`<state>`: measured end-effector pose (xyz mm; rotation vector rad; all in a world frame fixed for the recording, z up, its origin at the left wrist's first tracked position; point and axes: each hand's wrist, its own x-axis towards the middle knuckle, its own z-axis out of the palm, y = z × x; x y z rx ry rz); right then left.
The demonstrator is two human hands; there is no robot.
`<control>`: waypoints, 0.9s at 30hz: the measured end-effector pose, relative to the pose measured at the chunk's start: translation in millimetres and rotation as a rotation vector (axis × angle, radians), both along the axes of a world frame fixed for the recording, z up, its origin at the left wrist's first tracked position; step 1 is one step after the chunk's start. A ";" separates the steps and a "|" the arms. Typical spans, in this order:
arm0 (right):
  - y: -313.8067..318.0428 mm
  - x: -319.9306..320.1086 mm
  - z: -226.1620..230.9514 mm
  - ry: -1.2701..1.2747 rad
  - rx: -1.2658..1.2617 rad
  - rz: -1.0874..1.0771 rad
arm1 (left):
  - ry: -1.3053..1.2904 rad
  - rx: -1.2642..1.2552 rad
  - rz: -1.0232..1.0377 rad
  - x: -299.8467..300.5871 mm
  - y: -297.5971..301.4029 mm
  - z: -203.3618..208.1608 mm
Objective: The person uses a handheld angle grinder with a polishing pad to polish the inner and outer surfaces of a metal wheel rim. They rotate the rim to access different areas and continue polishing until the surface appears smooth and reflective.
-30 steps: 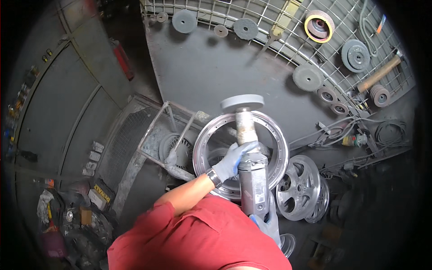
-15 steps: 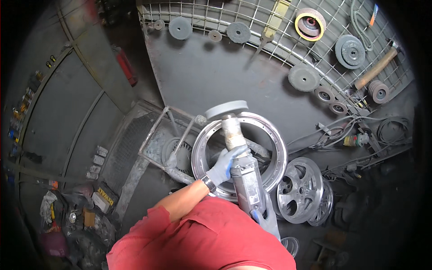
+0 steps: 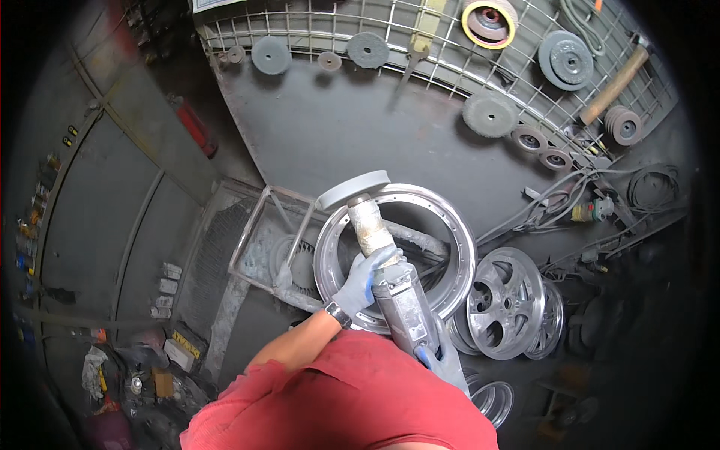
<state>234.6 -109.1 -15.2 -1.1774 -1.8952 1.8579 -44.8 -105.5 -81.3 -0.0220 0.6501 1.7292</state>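
Left hand (image 3: 365, 276) and right hand (image 3: 444, 358) both clench the polishing tool (image 3: 390, 279), its disc (image 3: 352, 189) on the wheel rim (image 3: 442, 225). Two spoked wheels (image 3: 504, 301) stand lower right; a hammer (image 3: 613, 84) hangs upper right.

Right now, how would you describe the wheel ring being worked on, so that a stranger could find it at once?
Start at the wire grid of hanging discs and drop to the metal stand below it. The wheel ring sits there, under the grinder that the left hand and right hand hold. Unlike the spoked wheels beside it, it is an open hoop, without spokes.
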 end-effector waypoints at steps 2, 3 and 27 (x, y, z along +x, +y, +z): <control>-2.7 -0.6 -2.4 0.040 -0.008 -0.044 | 0.022 0.022 -0.012 1.3 7.0 0.1; -3.5 -1.0 -3.2 0.062 -0.008 -0.068 | 0.053 0.024 -0.045 2.7 13.1 1.9; -16.4 -13.6 -10.0 -0.040 -0.009 -0.131 | 0.161 0.014 -0.096 5.8 24.7 6.7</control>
